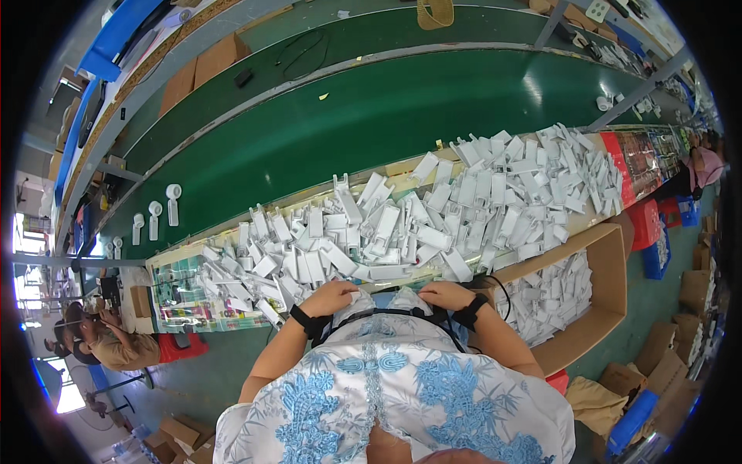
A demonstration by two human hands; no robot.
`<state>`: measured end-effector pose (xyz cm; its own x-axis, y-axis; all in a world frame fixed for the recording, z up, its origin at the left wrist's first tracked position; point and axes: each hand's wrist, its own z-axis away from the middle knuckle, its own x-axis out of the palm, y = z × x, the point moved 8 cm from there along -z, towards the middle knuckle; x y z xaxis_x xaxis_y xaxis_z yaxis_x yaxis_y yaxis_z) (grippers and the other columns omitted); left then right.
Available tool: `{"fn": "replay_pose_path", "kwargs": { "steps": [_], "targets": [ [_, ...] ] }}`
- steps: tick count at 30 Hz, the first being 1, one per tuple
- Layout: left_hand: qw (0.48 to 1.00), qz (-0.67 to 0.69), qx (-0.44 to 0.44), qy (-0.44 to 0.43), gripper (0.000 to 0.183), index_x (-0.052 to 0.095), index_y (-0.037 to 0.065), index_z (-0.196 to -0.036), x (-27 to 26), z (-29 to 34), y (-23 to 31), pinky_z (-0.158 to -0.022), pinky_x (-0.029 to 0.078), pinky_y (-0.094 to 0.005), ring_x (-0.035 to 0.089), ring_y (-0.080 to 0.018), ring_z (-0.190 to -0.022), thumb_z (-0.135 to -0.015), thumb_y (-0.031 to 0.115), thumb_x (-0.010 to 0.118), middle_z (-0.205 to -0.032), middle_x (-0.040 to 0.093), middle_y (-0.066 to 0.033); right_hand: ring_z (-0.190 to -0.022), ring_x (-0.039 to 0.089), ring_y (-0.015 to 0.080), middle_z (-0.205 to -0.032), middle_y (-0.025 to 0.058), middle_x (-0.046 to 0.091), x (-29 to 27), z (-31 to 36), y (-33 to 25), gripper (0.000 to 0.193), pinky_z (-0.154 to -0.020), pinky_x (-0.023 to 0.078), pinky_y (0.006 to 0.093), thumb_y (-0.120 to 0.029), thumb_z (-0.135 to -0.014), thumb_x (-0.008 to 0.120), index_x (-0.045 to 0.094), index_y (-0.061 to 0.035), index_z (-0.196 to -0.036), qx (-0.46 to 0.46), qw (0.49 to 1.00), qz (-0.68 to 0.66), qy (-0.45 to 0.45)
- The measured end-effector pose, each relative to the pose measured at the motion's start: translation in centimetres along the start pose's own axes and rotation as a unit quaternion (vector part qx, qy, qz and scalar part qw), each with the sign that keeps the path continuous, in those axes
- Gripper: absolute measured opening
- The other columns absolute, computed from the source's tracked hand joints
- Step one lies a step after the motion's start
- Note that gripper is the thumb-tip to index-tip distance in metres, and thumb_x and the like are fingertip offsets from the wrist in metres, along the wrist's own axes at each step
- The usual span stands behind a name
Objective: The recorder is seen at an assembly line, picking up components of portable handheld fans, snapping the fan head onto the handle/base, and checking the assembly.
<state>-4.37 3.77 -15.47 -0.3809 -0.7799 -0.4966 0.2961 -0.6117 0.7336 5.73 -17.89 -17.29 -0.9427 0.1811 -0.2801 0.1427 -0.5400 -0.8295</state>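
My left hand (331,298) and my right hand (447,295) are close to my waist, at the near edge of the work table. Both have curled fingers and wear a black wristband. Pale, partly see-through material (405,299) and a black strap (379,312) lie between them. What either hand pinches is too small and covered to make out. Just beyond them, a long heap of white plastic housings (384,232) spreads across the table, some lying against each other at all angles. The nearest housings lie a short way past my fingers.
To my right, a large cardboard box (618,267) holds more white housings. A green conveyor belt (309,131) runs behind the table, with several white handheld fans (172,205) at its left. Coworkers (127,348) sit at the far left; another person (703,166) is at the far right.
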Motion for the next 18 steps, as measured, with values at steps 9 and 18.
{"fn": "replay_pose_path", "kwargs": {
  "steps": [9, 18],
  "targets": [
    [0.995, 0.089, -0.048, -0.014, 0.035, 0.057, 0.001, -0.108, 1.6, -0.1, -0.9, -0.080, 0.046, -0.0294, 0.059, -0.0203, -0.090, -0.074, 0.006, 0.052, -0.099, 0.062, -0.0123, -0.084, 0.059, 0.0307, -0.087, 0.0126, 0.063, 0.3, -3.6, 2.5, 0.033, -0.073, 0.046, 0.0376, -0.036, -0.079, 0.053, 0.065, -0.0068, -0.088, 0.014, 0.993, 0.076, 0.091],
    [0.994, 0.101, -0.031, 0.032, 0.038, 0.057, 0.001, -0.108, 0.8, 0.6, -0.1, -0.078, 0.046, -0.0315, 0.060, -0.0253, -0.086, -0.071, 0.010, 0.052, -0.097, 0.062, -0.0154, -0.082, 0.061, 0.0342, -0.085, 0.0204, 0.063, -3.4, 2.0, 3.4, 0.043, -0.073, 0.047, 0.0419, -0.039, -0.076, 0.050, 0.065, -0.0005, -0.085, 0.212, 0.933, 0.290, 0.009]
  ]
}}
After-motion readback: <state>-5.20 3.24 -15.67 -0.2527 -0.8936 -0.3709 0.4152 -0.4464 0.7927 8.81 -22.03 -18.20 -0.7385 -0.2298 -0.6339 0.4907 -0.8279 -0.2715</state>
